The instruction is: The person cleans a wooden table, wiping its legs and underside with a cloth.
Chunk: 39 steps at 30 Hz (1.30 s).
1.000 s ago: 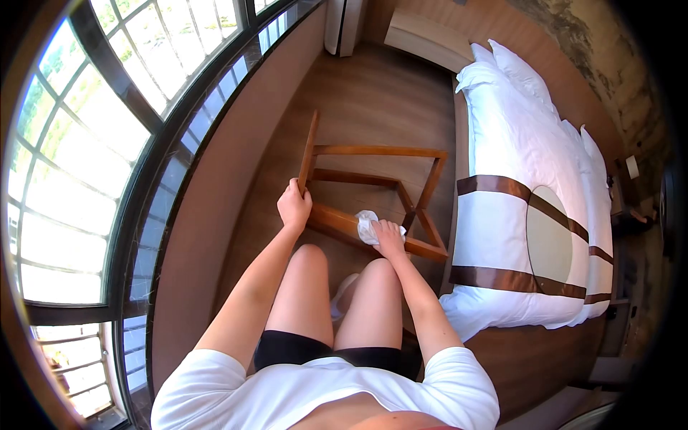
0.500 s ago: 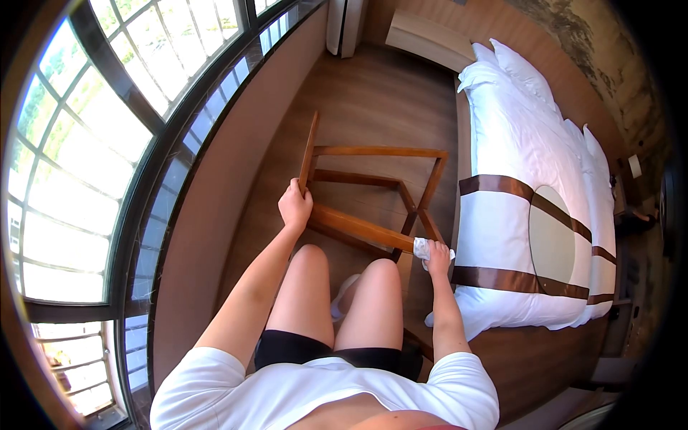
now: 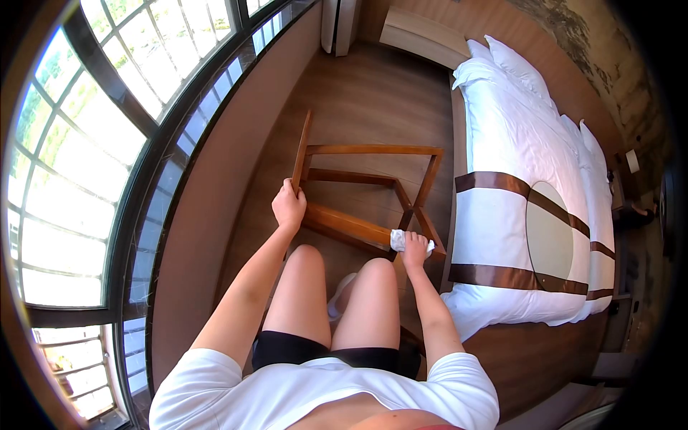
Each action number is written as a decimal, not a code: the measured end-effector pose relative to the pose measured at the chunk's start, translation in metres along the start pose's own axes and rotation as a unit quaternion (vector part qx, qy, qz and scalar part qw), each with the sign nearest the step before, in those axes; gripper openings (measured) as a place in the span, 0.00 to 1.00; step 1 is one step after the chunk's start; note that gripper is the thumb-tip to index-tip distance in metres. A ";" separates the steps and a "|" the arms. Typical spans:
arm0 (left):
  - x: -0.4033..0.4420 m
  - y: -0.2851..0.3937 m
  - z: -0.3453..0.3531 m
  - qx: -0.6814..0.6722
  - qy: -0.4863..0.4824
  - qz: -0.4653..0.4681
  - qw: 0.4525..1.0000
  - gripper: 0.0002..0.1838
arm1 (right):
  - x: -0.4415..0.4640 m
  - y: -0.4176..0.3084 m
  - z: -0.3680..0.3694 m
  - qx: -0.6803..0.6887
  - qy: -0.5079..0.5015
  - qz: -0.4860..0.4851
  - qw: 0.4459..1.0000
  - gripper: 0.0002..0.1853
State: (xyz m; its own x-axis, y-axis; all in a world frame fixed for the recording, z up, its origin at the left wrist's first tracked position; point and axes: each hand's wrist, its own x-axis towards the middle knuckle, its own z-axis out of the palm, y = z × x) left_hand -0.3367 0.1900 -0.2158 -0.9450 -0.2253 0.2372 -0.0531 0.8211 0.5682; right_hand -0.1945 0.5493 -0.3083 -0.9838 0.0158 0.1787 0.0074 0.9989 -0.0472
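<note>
A brown wooden furniture frame (image 3: pixel 376 150) with long bars and angled legs stands on the floor before my knees. My left hand (image 3: pixel 289 208) is closed around its left side, at the lower end of an upright flat board (image 3: pixel 302 150). Closed on a white cloth (image 3: pixel 398 240), my right hand (image 3: pixel 415 250) presses it against the near bar (image 3: pixel 347 223), close to that bar's right end. The cloth wraps over the wood, and my fingers cover part of it. What kind of furniture the frame belongs to, I cannot tell.
To the right is a bed with a white duvet (image 3: pixel 502 222), brown bands and a round pale panel (image 3: pixel 550 233). Barred windows (image 3: pixel 79 193) and a low wall (image 3: pixel 208 179) run along the left. A wooden ledge (image 3: pixel 423 37) juts out at the back.
My right hand has slid left along the near bar with the white cloth. My left hand keeps its hold on the frame. The view has shifted slightly.
</note>
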 end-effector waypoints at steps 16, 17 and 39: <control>0.000 -0.003 -0.001 -0.008 -0.001 -0.001 1.000 0.14 | 0.023 -0.040 -0.006 0.094 -0.034 -0.065 0.993 0.29; 0.000 -0.003 -0.002 -0.007 -0.001 0.000 1.000 0.14 | 0.019 -0.034 -0.008 0.096 -0.033 -0.064 0.993 0.29; -0.090 -0.082 -0.002 -0.092 -0.124 -0.057 0.986 0.30 | -0.036 0.068 0.004 -0.070 -0.037 0.121 0.989 0.22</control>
State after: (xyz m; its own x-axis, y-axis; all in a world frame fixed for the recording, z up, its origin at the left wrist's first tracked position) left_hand -0.2467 0.1423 -0.2823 -0.9874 -0.1566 -0.0242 -0.1260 0.6837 0.7188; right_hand -0.1596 0.6169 -0.3220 -0.9603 0.2580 0.1064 0.2650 0.9625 0.0579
